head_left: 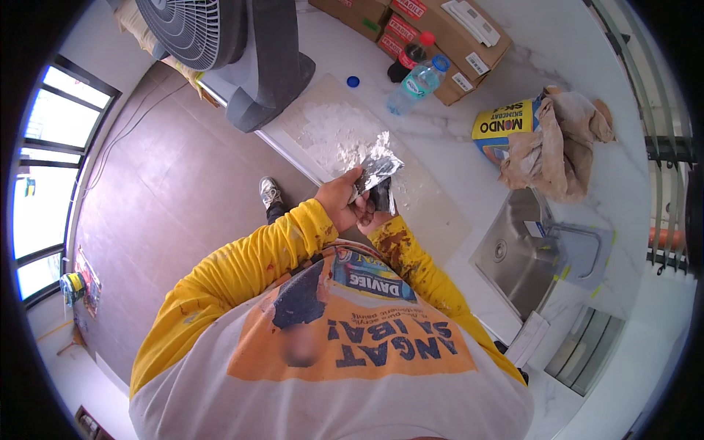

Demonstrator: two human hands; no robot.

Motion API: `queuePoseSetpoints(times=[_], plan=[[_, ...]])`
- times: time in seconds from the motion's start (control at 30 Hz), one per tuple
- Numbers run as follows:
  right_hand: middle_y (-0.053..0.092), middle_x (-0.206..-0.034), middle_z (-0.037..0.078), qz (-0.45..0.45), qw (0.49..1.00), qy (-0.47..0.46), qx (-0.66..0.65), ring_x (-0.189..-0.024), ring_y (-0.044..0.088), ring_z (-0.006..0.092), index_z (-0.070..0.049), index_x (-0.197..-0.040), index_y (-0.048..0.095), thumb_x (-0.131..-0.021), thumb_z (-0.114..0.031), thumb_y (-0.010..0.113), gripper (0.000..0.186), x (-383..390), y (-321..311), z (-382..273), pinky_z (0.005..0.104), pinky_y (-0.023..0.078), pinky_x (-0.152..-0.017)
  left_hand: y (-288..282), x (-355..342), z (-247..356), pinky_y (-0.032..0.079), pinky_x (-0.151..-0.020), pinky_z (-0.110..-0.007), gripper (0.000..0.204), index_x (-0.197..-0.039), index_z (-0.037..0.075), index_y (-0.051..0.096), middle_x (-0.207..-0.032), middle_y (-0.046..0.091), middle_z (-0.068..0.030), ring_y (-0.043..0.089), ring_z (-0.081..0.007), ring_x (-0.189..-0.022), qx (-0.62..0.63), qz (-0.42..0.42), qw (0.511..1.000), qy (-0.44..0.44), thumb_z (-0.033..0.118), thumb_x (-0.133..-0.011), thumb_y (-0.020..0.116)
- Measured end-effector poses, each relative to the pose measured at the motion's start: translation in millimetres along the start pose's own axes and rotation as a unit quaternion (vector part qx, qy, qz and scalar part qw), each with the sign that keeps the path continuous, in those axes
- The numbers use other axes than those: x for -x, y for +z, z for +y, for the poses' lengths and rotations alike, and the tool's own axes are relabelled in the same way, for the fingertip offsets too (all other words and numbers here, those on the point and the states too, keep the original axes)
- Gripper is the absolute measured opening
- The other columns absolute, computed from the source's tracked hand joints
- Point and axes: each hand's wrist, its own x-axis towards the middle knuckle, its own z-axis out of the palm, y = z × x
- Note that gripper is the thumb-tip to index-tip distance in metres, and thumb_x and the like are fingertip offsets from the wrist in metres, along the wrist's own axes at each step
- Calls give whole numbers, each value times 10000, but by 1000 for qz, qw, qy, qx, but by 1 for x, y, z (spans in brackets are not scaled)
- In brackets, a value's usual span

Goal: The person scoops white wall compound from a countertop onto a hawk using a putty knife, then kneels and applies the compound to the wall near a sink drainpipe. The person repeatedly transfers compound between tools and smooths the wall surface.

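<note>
My left hand (337,200) is closed round a flat metal putty knife (383,167) that carries white putty along its blade. Close beside it, my right hand (375,220) is closed on a second, darker putty knife (383,195), whose edge is smeared with white. The two blades are close together or touching; their handles are hidden by my fingers. Just beyond them, a heap of crumbly white putty (350,152) lies on a flat pale board (433,213) on the marble-patterned counter. Dried brown stains mark my yellow right sleeve.
A grey fan (268,70) stands at the counter's left end. Farther back are a clear bottle (414,86), a dark bottle (411,60), a blue cap (353,81) and cardboard boxes (455,44). To the right are an opened paper sack (546,143) and a steel sink (513,253).
</note>
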Motion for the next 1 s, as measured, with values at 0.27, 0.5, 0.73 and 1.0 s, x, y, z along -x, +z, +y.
queuePoseSetpoints(times=[0.27, 0.5, 0.73, 1.0], plan=[[471, -503, -35, -227, 963, 126, -74, -399, 385, 106, -164, -837, 575, -998, -353, 476, 267, 4, -38, -1, 261, 273, -381, 6, -19, 12, 406, -375, -133, 234, -995, 46, 579, -781, 589, -41, 551, -85, -593, -8, 41, 999, 20, 280, -1004, 558], [658, -836, 44, 14, 884, -277, 377, -749, 629, 168, -84, -1000, 656, -925, -213, 653, 149, 47, -48, -54, 285, 496, -673, -20, -22, 54, 519, -553, -284, 233, -1007, 41, 584, -838, 601, -63, 588, -179, -683, -206, 96, 941, 251, 269, -964, 602], [654, -1007, 104, -85, 453, -554, 693, -866, 655, 303, -70, -1130, 648, -865, -97, 647, 266, 78, 41, -74, 364, 536, -766, -24, -13, 54, 529, -499, -316, 328, -1056, -42, 580, -802, 617, -115, 646, -215, -659, -373, 60, 837, 396, 273, -980, 526], [664, -986, 194, 11, 487, -453, 747, -895, 635, 397, -37, -1093, 641, -904, -207, 628, 255, -3, 51, -87, 436, 517, -751, -52, 3, 56, 497, -523, -284, 334, -975, -40, 632, -808, 645, -81, 622, -168, -621, -397, 70, 843, 357, 284, -970, 549]])
